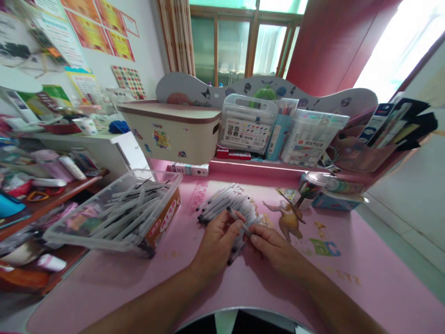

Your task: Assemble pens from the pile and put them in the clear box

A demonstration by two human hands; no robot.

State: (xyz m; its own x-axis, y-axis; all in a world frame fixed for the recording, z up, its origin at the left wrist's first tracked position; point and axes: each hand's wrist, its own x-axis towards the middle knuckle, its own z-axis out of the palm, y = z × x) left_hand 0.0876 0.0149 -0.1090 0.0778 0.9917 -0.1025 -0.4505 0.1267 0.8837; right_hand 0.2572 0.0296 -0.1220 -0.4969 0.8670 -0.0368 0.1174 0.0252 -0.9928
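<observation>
My left hand (219,235) and my right hand (271,243) meet over the middle of the pink desk. Between them is a slim pen (245,228) with a dark end, the fingers of both hands closed on it. Under and behind my hands lies a heap of clear pens (222,200), many with black ends pointing left. Part of that heap is hidden by my fingers. Left of my hands stands a clear plastic box (66,236) filled with pale pen-like sticks (132,208).
A cream storage bin (174,139), a marker case (248,125) and other pen packs (313,139) line the shelf at the back. A can (311,185) stands right of the pens, before a blue box (337,200). Crowded shelves (52,199) are at the left.
</observation>
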